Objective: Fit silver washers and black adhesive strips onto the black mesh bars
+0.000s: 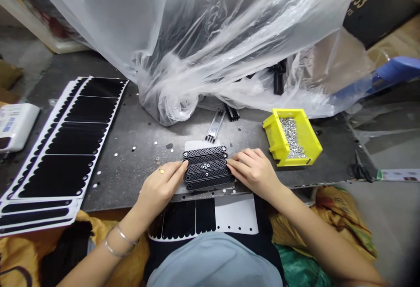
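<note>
Several black bars [206, 166] with a cross-hatched surface lie side by side in a row at the table's front edge. Small silver rings [205, 166] rest loose on the middle bars, and the farthest bar has one at each end. My left hand [162, 184] is at the bars' left ends, thumb and fingertips pinched together. At the right ends my right hand [254, 171] is pinched in the same way. Both hands touch the bars; whatever small thing is between the fingertips is hidden. A pale plate [197, 144] shows partly beneath the bars.
A yellow bin [311, 147] of small metal pieces stands right. Black sticker sheets [83, 138] lie left, another sheet [236, 215] on my lap. Clear plastic sheeting [197, 50] drapes over the back. Beyond the bars lies a bundle of thin strips [215, 125]; scissors [360, 169] lie far right.
</note>
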`<state>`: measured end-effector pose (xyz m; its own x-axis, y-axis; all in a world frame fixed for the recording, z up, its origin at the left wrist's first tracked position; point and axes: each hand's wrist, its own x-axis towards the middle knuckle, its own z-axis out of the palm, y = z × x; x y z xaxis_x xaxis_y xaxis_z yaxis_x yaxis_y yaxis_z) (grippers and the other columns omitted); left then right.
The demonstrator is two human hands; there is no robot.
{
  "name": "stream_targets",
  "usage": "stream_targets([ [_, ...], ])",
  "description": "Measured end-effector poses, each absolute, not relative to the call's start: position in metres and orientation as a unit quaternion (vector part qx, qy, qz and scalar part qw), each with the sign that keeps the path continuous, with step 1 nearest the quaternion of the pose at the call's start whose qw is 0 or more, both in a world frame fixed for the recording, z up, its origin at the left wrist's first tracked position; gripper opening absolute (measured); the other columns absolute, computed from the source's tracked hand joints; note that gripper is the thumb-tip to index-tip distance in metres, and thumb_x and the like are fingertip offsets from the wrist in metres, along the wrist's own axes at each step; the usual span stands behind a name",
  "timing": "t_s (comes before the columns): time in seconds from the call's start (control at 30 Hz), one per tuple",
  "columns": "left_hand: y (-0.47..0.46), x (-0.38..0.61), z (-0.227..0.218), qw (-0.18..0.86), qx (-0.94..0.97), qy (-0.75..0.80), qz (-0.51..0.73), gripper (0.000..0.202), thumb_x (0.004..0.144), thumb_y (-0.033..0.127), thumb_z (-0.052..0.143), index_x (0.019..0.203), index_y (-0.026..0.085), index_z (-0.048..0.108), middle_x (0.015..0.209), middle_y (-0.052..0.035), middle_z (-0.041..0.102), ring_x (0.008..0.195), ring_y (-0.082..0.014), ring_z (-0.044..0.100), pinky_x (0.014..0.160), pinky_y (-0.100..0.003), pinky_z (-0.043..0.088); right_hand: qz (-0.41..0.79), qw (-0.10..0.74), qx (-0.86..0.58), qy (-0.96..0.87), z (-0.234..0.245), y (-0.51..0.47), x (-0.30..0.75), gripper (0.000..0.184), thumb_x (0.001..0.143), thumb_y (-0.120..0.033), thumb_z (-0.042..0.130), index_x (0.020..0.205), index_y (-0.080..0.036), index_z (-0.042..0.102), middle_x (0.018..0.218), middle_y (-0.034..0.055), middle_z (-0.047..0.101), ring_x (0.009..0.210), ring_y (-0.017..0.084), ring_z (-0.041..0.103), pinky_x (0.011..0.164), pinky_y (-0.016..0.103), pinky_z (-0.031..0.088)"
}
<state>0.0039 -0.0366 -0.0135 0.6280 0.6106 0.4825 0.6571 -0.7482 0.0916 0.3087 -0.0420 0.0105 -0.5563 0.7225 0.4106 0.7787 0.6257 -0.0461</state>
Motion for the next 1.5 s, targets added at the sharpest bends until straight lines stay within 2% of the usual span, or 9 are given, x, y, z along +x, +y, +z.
stream_targets([
  [0.23, -0.033, 0.013, -0.002, -0.030, -0.879, -0.414, -0.232, 0.024, 0.107, 0.019, 0.048, 0.116, 0.012, 0.068, 0.102, -0.0085, 0.073, 0.085, -0.0181, 0.069, 0.077, -0.030, 0.057, -0.182, 0.134, -0.350, -0.909, 0.010, -0.058, 0.313, 0.029, 0.105, -0.025, 0.054, 0.114, -0.006, 0.074, 0.101, 0.0104, 0.077, 0.096, 0.024, 0.063, 0.089, 0.037, 0.045],
  [0.4, -0.028, 0.007, -0.007, 0.035, -0.899, -0.369, -0.235, 0.021, 0.105, 0.013, 0.049, 0.116, 0.010, 0.067, 0.103, -0.0107, 0.075, 0.089, -0.0207, 0.070, 0.080, -0.033, 0.058, -0.221, 0.064, -0.344, -0.911, 0.013, -0.067, 0.302, 0.040, 0.106, -0.029, 0.050, 0.118, 0.001, 0.073, 0.107, 0.0177, 0.075, 0.100, 0.028, 0.062, 0.091, 0.040, 0.047],
  [0.63, -0.026, -0.002, -0.010, 0.066, -0.916, -0.331, -0.217, 0.029, 0.105, 0.008, 0.042, 0.124, 0.010, 0.063, 0.109, -0.0134, 0.075, 0.097, -0.0223, 0.071, 0.086, -0.034, 0.060, -0.202, 0.012, -0.417, -0.886, 0.019, -0.076, 0.273, 0.042, 0.105, -0.034, 0.050, 0.096, -0.004, 0.078, 0.100, 0.0206, 0.073, 0.094, 0.030, 0.061, 0.084, 0.043, 0.047],
  [0.77, -0.017, -0.007, -0.007, 0.030, -0.926, -0.308, -0.216, 0.035, 0.105, 0.007, 0.036, 0.126, 0.011, 0.064, 0.110, -0.0138, 0.073, 0.098, -0.0215, 0.071, 0.082, -0.033, 0.061, -0.127, 0.066, -0.430, -0.891, 0.023, -0.060, 0.271, 0.028, 0.103, -0.023, 0.054, 0.096, -0.009, 0.077, 0.085, 0.0122, 0.071, 0.081, 0.024, 0.059, 0.075, 0.039, 0.043],
  [0.87, -0.014, -0.008, -0.008, -0.030, -0.912, -0.337, -0.232, 0.028, 0.106, 0.012, 0.042, 0.122, 0.013, 0.065, 0.111, -0.0127, 0.072, 0.097, -0.0202, 0.071, 0.081, -0.032, 0.061, -0.061, 0.151, -0.403, -0.900, 0.017, -0.046, 0.267, 0.023, 0.105, -0.018, 0.053, 0.114, -0.013, 0.073, 0.099, 0.0094, 0.074, 0.086, 0.021, 0.060, 0.074, 0.035, 0.042],
  [0.93, -0.016, -0.007, -0.010, -0.059, -0.901, -0.350, -0.250, 0.022, 0.105, 0.016, 0.050, 0.119, 0.014, 0.066, 0.110, -0.0113, 0.073, 0.096, -0.0198, 0.072, 0.083, -0.032, 0.061, -0.029, 0.192, -0.392, -0.899, 0.012, -0.043, 0.264, 0.023, 0.106, -0.019, 0.052, 0.113, -0.014, 0.073, 0.102, 0.0081, 0.074, 0.086, 0.020, 0.060, 0.073, 0.033, 0.041],
  [1.03, -0.025, -0.006, -0.014, -0.077, -0.893, -0.342, -0.283, 0.018, 0.103, 0.018, 0.056, 0.119, 0.016, 0.066, 0.109, -0.0101, 0.074, 0.097, -0.0192, 0.071, 0.086, -0.032, 0.060, 0.003, 0.201, -0.414, -0.888, 0.008, -0.048, 0.271, 0.022, 0.106, -0.021, 0.053, 0.105, -0.014, 0.074, 0.098, 0.0082, 0.074, 0.085, 0.020, 0.059, 0.072, 0.034, 0.038],
  [1.27, -0.040, -0.009, -0.029, -0.107, -0.887, -0.323, -0.313, 0.034, 0.099, 0.009, 0.060, 0.131, 0.019, 0.063, 0.117, -0.0117, 0.073, 0.109, -0.0213, 0.070, 0.094, -0.037, 0.060, 0.084, 0.216, -0.478, -0.847, 0.006, -0.056, 0.299, 0.018, 0.104, -0.024, 0.057, 0.111, -0.017, 0.073, 0.101, 0.0081, 0.073, 0.087, 0.020, 0.059, 0.073, 0.033, 0.038],
  [1.5, -0.031, -0.007, -0.018, -0.098, -0.884, -0.339, -0.306, 0.036, 0.098, 0.009, 0.060, 0.132, 0.021, 0.065, 0.117, -0.0104, 0.074, 0.108, -0.0212, 0.070, 0.097, -0.039, 0.058, 0.060, 0.231, -0.470, -0.850, 0.008, -0.049, 0.292, 0.015, 0.102, -0.021, 0.060, 0.097, -0.017, 0.073, 0.094, 0.0062, 0.073, 0.086, 0.019, 0.059, 0.072, 0.034, 0.036],
])
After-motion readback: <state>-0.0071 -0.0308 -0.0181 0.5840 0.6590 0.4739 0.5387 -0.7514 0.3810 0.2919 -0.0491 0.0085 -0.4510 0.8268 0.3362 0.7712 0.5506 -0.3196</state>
